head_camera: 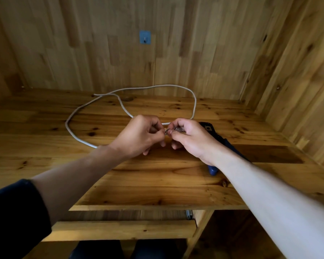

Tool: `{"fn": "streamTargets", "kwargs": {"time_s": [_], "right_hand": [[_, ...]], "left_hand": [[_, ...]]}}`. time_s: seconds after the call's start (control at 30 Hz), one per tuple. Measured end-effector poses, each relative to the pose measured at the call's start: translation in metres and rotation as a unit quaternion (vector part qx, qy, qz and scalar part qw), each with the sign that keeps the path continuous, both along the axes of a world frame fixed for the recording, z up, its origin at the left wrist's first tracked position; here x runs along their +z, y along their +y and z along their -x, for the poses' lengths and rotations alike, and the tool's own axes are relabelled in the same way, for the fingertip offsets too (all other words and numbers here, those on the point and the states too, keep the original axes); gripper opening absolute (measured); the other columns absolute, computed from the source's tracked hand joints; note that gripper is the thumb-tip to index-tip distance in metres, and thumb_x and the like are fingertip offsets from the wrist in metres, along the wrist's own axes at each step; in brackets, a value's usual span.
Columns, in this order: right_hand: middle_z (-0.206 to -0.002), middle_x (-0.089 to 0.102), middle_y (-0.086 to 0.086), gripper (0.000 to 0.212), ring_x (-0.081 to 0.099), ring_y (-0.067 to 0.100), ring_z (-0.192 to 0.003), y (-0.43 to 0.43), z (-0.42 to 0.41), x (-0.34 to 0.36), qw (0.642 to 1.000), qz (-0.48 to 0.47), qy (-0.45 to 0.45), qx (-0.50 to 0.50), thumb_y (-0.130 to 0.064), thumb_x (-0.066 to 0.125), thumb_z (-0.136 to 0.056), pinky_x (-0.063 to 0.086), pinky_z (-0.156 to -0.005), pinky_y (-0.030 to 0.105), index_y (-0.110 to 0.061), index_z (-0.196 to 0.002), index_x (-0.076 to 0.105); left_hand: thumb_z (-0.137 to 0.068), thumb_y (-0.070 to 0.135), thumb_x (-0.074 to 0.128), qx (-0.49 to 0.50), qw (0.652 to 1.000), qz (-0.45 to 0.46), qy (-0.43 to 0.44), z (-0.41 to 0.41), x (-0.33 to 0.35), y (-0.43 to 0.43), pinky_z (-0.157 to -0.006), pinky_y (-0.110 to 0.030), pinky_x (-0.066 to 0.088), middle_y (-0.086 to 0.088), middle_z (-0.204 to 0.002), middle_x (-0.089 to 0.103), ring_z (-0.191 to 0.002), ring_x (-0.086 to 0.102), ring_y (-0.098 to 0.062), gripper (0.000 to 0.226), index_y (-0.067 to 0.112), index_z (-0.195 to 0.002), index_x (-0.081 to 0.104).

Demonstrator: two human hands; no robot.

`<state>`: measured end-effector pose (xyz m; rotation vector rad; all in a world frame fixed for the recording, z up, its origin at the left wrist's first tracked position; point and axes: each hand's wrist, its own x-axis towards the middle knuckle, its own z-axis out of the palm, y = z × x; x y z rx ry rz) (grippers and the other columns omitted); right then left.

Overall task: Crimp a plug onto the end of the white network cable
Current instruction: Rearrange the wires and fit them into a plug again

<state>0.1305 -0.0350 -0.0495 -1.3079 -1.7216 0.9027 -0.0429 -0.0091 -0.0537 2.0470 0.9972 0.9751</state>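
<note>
The white network cable (74, 113) lies in a wide loop over the wooden desk (157, 184). My left hand (138, 136) pinches the cable's stripped end, where short wires show between the two hands. My right hand (191, 137) holds a small clear plug (179, 130) between thumb and fingers, right against those wire tips. Both hands hover just above the desk's middle. Whether the wires are inside the plug is hidden by my fingers.
A crimping tool (212, 134) with blue handles lies on the desk under my right forearm. A blue hook (144, 36) sticks on the wooden back wall. A wooden side wall stands close on the right. A drawer front sits below the desk's edge.
</note>
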Motion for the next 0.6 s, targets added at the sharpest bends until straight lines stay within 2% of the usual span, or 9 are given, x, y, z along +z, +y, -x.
{"fn": "streamTargets", "kwargs": {"time_s": [0.17, 0.33, 0.5, 0.6], "right_hand": [[-0.09, 0.064, 0.006, 0.006, 0.059, 0.008, -0.063, 0.001, -0.0009, 0.0006, 1.0, 0.001, -0.01, 0.001, -0.017, 0.055, -0.098, 0.054, -0.074, 0.03, -0.016, -0.095, 0.06], [-0.091, 0.064, 0.006, 0.007, 0.059, 0.009, -0.063, 0.0016, -0.0004, 0.0003, 1.0, -0.001, -0.014, 0.0, -0.019, 0.055, -0.098, 0.056, -0.077, 0.034, -0.017, -0.092, 0.06], [-0.089, 0.063, 0.004, 0.01, 0.06, 0.008, -0.062, 0.0004, 0.0004, 0.0015, 1.0, -0.005, -0.02, -0.003, -0.021, 0.055, -0.098, 0.056, -0.078, 0.034, -0.019, -0.09, 0.06], [-0.092, 0.064, 0.007, 0.011, 0.06, 0.009, -0.064, -0.0006, 0.001, 0.0025, 1.0, -0.004, -0.02, -0.003, -0.019, 0.055, -0.098, 0.056, -0.081, 0.037, -0.02, -0.088, 0.06]], "left_hand": [[-0.09, 0.011, 0.062, 0.009, 0.997, -0.063, 0.036, -0.0008, -0.0024, 0.0015, -0.035, -0.02, 0.038, -0.001, -0.067, 0.074, -0.031, 0.051, -0.014, 0.012, 0.009, -0.078, 0.061], [-0.09, 0.015, 0.059, 0.013, 0.991, -0.112, 0.076, -0.0009, -0.0033, 0.0038, -0.034, -0.017, 0.039, -0.001, -0.064, 0.072, -0.031, 0.053, -0.015, 0.015, 0.017, -0.076, 0.059], [-0.091, 0.024, 0.055, 0.032, 0.979, -0.144, 0.139, -0.0001, -0.0053, 0.0045, -0.035, -0.029, 0.044, -0.004, -0.06, 0.066, -0.032, 0.05, -0.012, 0.01, 0.019, -0.083, 0.056], [-0.092, 0.026, 0.054, 0.048, 0.971, -0.162, 0.17, -0.0009, -0.0056, 0.0031, -0.042, -0.029, 0.041, -0.002, -0.058, 0.06, -0.042, 0.052, -0.009, 0.009, 0.018, -0.089, 0.057]]}}
